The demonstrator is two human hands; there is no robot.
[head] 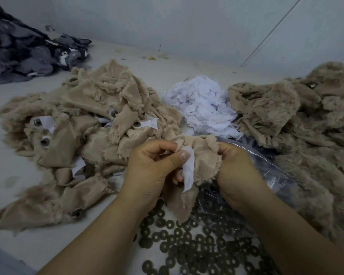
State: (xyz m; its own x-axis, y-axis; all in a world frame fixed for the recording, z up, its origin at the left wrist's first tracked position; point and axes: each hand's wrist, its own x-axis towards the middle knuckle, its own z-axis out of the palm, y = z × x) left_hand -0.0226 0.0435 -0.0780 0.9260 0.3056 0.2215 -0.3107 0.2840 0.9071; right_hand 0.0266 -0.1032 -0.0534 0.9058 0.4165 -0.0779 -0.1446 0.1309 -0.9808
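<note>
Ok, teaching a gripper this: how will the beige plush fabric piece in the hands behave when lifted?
Likely floppy: the beige plush fabric piece bunches between left hand and right hand and droops below. Probably light, being thin cloth. Fuzzy pile suggests little slip.

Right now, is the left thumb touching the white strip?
Touching. The head view shows the left hand pinching the white strip, thumb pressed on its top.

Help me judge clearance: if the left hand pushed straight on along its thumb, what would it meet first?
Most likely the white strip its thumb presses onto the beige plush piece; the left hand has no free gap ahead. Past that sits the right hand, gripping the other edge, though depth is unclear.
</note>
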